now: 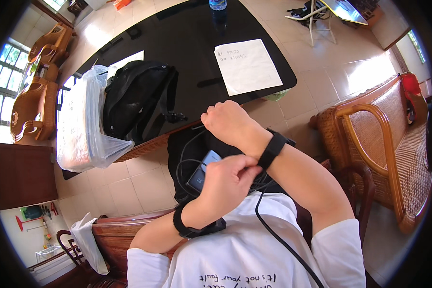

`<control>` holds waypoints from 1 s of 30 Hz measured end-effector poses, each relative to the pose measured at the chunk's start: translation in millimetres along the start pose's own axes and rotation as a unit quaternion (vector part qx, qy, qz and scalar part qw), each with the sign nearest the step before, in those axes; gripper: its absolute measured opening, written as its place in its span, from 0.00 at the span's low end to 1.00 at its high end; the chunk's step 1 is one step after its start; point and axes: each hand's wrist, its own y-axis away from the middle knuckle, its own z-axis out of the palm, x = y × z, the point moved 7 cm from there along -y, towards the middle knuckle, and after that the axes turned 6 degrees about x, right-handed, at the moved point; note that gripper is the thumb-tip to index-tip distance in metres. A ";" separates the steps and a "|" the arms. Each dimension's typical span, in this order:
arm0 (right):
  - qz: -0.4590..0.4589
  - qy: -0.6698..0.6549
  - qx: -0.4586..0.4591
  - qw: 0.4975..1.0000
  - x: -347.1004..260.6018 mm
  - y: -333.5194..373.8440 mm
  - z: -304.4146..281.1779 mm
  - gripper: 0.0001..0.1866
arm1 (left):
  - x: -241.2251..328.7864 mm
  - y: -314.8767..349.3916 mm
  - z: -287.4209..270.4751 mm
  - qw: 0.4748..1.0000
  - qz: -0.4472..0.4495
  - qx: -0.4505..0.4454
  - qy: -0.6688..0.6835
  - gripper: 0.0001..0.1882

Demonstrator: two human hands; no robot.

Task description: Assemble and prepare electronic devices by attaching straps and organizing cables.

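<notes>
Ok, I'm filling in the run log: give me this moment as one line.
left hand: fingers pinching black wrist strap | right hand: raised, fisted, holding nothing | lap: small device with cables | black table ahead

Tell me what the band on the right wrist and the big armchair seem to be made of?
The wrist band looks like matte black rubber or silicone: smooth, dull, snug on the wrist, pinched by the left hand. The armchair seems glossy varnished wood or rattan, with woven cane panels showing a fine basket pattern.
</notes>
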 end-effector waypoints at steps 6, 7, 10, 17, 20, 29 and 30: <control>0.061 -0.049 -0.119 0.990 14.1 15.5 28.8 0.05 | 43.0 0.0 -14.3 0.908 0.359 0.034 -0.214 0.18; 0.063 -0.049 -0.105 0.991 12.4 15.3 21.2 0.06 | 43.3 2.4 0.2 0.895 0.358 0.006 -0.264 0.27; 0.082 -0.050 -0.133 0.986 13.2 10.9 16.6 0.06 | 33.9 2.9 22.7 0.866 0.371 -0.051 -0.331 0.40; 0.016 0.007 -0.059 0.998 7.5 5.8 -16.2 0.03 | 29.7 6.9 28.4 0.816 0.421 -0.079 -0.388 0.44; 0.037 0.014 -0.052 0.998 10.5 3.8 -21.1 0.04 | 31.5 10.6 36.0 0.800 0.444 -0.062 -0.400 0.43; 0.093 -0.129 0.063 0.985 27.2 8.8 -44.8 0.11 | 36.7 3.8 3.8 0.833 0.489 0.026 -0.257 0.41; 0.154 -0.257 0.106 0.948 47.2 9.5 -49.4 0.18 | 31.1 0.2 -21.5 0.841 0.479 0.102 -0.231 0.41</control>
